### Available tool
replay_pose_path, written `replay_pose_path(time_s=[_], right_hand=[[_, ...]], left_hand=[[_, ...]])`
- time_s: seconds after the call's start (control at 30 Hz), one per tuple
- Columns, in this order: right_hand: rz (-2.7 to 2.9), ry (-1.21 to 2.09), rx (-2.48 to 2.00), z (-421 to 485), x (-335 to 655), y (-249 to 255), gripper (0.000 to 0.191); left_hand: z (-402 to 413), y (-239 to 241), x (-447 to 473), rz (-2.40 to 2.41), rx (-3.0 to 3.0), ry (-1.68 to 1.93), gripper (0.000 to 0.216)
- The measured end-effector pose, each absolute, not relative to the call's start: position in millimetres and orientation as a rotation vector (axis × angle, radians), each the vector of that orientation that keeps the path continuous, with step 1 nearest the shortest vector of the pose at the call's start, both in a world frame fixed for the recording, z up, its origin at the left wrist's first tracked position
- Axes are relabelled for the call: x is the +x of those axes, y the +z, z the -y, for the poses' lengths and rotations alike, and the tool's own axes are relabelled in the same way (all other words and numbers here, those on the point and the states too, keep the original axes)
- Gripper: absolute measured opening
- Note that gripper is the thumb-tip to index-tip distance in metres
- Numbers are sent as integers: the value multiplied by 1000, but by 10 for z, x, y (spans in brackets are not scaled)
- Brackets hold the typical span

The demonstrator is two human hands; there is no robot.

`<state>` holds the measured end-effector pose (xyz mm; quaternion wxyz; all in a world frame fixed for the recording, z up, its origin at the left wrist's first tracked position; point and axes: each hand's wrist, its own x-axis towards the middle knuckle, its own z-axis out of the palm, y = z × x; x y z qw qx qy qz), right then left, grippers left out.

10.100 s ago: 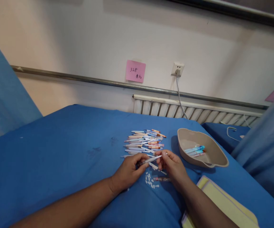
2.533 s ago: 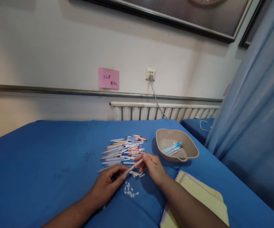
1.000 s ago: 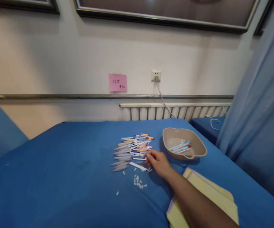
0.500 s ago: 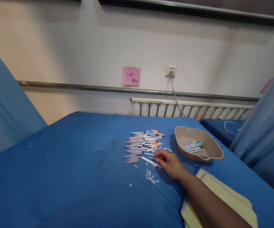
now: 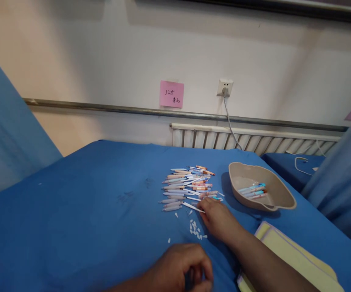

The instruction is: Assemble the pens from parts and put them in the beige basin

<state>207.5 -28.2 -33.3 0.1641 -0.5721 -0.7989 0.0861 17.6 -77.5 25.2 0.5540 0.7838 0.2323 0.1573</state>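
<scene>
A pile of several small pens and white pen parts [image 5: 187,186] lies on the blue cloth. My right hand [image 5: 216,217] rests palm down at the pile's near edge, fingers curled over a thin white stick there; what it grips is hidden. My left hand [image 5: 180,269] sits low at the bottom edge, fingers curled into a loose fist, apart from the pile. Small white caps [image 5: 196,230] are scattered between the two hands. A beige tray [image 5: 280,200] at the right holds a few blue and pink pens [image 5: 253,190].
A yellow folded cloth [image 5: 297,257] lies by my right forearm. Blue curtains hang at the left and right. Behind the bed are a radiator [image 5: 254,140], a wall socket with a cable [image 5: 225,88] and a pink note [image 5: 171,93].
My left hand, out of view half a second ago, has come back in at the bottom edge. My right hand stays at the pile's near edge. The camera has shifted slightly.
</scene>
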Motion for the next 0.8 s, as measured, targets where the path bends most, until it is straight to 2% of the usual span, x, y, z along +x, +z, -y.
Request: replay_pose_path(time_s=[0.13,0.43,0.57,0.8], right_hand=[[2287,195,-1725,284,2073,-314,22],[2024,254,-1678,298,2138,-303,14],[1620,490,-1538,250,2163,-379,14],[1061,858,-1167,106,2237,-437,30]], left_hand=[[529,-64,128,-640,2347,394,12],[26,-162,79,-857,2584,540,18],[-138,-181,89,-880,2704,467,22],[-175,-111,196,-959,2805,307,15]])
